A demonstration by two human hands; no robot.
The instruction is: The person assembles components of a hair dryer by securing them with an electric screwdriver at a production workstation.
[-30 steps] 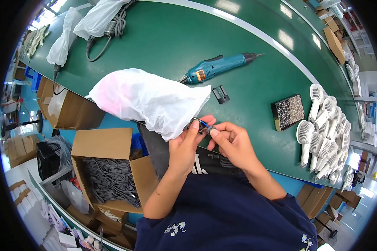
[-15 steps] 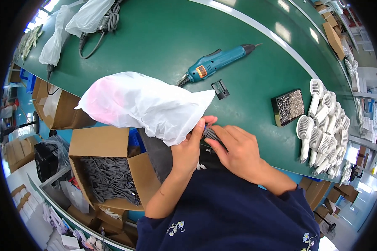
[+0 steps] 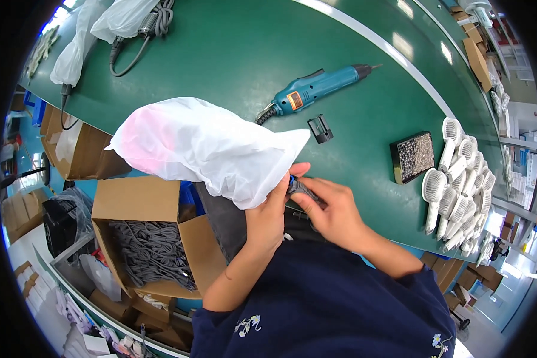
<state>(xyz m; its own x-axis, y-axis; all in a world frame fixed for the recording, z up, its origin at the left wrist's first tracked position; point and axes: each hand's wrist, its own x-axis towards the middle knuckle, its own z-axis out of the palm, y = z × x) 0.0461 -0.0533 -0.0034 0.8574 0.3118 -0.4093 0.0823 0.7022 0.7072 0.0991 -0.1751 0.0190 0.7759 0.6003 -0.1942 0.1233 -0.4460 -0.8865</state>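
Observation:
A white plastic bag (image 3: pixel 215 146) covers a bulky item, with pink showing through at its left end. My left hand (image 3: pixel 269 209) is closed round the bag's lower right end, where the covered item's end comes out. My right hand (image 3: pixel 334 209) grips a grey ribbed cord sleeve (image 3: pixel 304 191) right beside it, and a small blue bit shows between the hands. What joins the sleeve to the bagged item is hidden by my fingers. Beyond the bag lie a teal electric screwdriver (image 3: pixel 319 89) and a small black plastic clip-like part (image 3: pixel 320 129).
On the right stand a black box of small screws (image 3: pixel 413 157) and a pile of white brushes (image 3: pixel 459 191). An open carton of grey cords (image 3: pixel 152 253) sits at lower left. More bagged items with cords (image 3: pixel 125 21) lie at the far left of the green table (image 3: pixel 221 53).
My right hand has shifted slightly, its fingers now nearer the left hand on the cord sleeve. The bag stays in the left hand. The view has turned a little.

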